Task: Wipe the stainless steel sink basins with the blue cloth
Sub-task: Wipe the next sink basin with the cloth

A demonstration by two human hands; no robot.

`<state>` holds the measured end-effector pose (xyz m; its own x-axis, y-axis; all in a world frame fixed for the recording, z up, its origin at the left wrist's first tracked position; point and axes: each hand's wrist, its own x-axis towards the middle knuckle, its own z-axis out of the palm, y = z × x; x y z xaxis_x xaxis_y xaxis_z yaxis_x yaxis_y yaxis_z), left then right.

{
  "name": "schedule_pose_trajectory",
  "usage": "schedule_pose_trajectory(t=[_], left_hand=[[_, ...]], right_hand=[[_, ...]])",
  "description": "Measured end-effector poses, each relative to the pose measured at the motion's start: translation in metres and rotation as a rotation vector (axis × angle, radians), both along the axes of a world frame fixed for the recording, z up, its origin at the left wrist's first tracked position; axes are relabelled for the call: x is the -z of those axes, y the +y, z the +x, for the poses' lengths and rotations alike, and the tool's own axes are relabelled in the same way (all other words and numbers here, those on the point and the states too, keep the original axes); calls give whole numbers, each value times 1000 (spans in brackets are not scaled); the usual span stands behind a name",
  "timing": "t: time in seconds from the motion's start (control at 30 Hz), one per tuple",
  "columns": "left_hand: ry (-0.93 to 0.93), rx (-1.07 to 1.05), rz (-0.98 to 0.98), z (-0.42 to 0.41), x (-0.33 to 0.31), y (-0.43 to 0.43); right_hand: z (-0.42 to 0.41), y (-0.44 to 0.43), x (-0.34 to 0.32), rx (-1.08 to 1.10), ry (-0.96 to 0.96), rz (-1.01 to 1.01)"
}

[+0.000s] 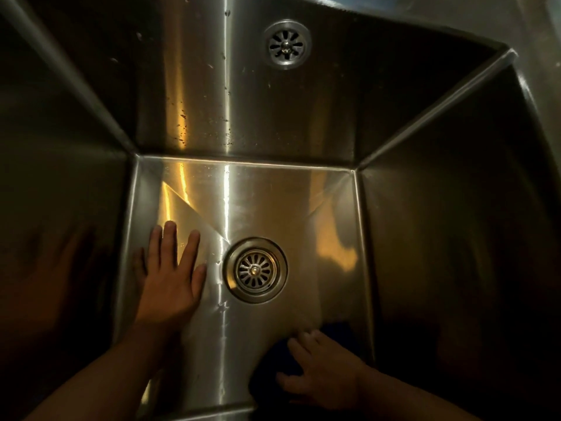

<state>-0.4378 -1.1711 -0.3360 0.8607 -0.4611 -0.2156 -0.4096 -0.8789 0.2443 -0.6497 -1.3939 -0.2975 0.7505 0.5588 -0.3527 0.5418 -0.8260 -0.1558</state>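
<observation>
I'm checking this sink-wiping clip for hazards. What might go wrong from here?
1. The left hand lies flat on the basin floor beside the drain; if the steel is wet, a palm leaned on there might slip.
2. The blue cloth under the right hand sits in the dark near corner, so missed spots could go unseen.
3. Droplets on the back wall may run onto wiped areas.

Sink floor (258,208) — seemingly blue cloth (270,364)
</observation>
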Motion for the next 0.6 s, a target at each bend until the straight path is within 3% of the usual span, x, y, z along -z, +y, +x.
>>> schedule_pose_trajectory(t=[0.17, 0.3, 0.37, 0.4, 0.43, 0.53, 0.6], left_hand=[[64, -77, -124, 3, -23, -4], [34, -58, -207, 0, -49, -5], [4, -85, -212, -2, -62, -2], [-10, -117, -191, -4, -69, 1], [-16, -164, -155, -7, -76, 4], [24, -245, 48, -31, -94, 15], [139, -229, 231, -58, -100, 19]], right_hand=[[43, 96, 4, 27, 14, 61], [83, 177, 0, 108, 235, 155], [89, 181, -3, 120, 110, 166], [86, 185, 3, 110, -52, 203], [81, 178, 4, 74, -97, 244], [60, 118, -4, 72, -148, 338], [56, 59, -11, 138, -146, 264]])
